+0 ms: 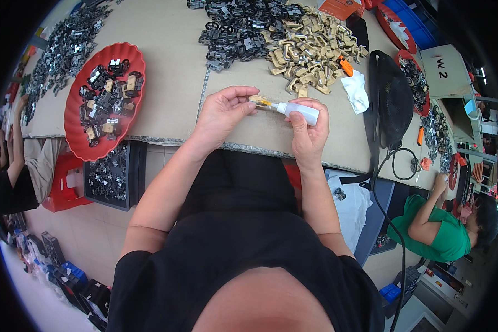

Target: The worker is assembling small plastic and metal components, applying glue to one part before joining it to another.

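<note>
Between the fingertips of my left hand (218,115) is a small tan plastic part (259,100), its far end by the bottle's tip. My right hand (309,133) is wrapped round a small white squeeze bottle (303,112), tilted sideways with its narrow nozzle pointing left at the part. Whether the tip touches the part I cannot tell. Beyond both hands lies a heap of loose tan parts (310,52), and left of it a heap of black wheeled toy-vehicle bases (238,36).
A red scalloped tray (72,124) with assembled pieces stands at the left table edge. To the right lie a white tissue (356,92), an orange piece (346,67) and a black bag (395,91) with a hanging cord. A co-worker in green (426,227) sits at the right.
</note>
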Motion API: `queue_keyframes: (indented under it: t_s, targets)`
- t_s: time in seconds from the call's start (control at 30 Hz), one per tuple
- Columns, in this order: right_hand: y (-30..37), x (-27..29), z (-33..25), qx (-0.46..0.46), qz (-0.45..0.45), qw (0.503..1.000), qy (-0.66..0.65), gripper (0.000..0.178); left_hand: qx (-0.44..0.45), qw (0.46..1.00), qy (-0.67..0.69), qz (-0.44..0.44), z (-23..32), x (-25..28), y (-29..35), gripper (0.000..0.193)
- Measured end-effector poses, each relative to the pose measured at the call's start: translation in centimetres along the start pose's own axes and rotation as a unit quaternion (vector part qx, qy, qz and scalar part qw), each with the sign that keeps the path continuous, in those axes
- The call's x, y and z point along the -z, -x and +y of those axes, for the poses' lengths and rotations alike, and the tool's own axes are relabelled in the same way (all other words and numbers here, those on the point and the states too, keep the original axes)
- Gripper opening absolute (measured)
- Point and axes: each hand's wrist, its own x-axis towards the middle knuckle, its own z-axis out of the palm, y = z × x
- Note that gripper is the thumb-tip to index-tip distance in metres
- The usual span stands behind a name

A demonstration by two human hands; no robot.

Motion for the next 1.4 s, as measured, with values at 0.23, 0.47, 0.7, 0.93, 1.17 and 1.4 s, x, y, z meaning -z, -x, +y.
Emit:
queue_keyframes:
  t_s: [0.23,0.47,0.7,0.93,1.17,1.4]
  targets:
    - [0.02,0.02,0.11,-0.007,-0.002,1.0,0.003,0.023,-0.005,1.0,0.001,-0.001,-0.05,-0.02,0.05,0.028]
    - [0.08,0.08,0.26,0.003,-0.005,1.0,0.021,0.024,-0.005,1.0,-0.006,0.001,-0.01,-0.14,0.08,0.027]
    - [-0.02,0.12,0.34,0.025,-0.003,0.999,0.041,0.023,-0.005,1.0,-0.012,-0.001,0.11,-0.22,0.12,0.028]
    - [-0.04,0.18,0.5,0.076,-0.013,0.993,0.095,0.024,-0.009,1.0,-0.006,-0.004,0.09,-0.21,0.1,0.028]
    - [0.01,0.12,0.35,0.07,-0.001,0.993,0.092,0.025,-0.005,1.0,-0.008,-0.003,-0.02,-0.12,0.05,0.027]
    - [0.01,0.16,0.29,0.068,0.0,0.993,0.096,0.025,-0.001,1.0,-0.007,0.001,0.25,-0.19,0.13,0.027]
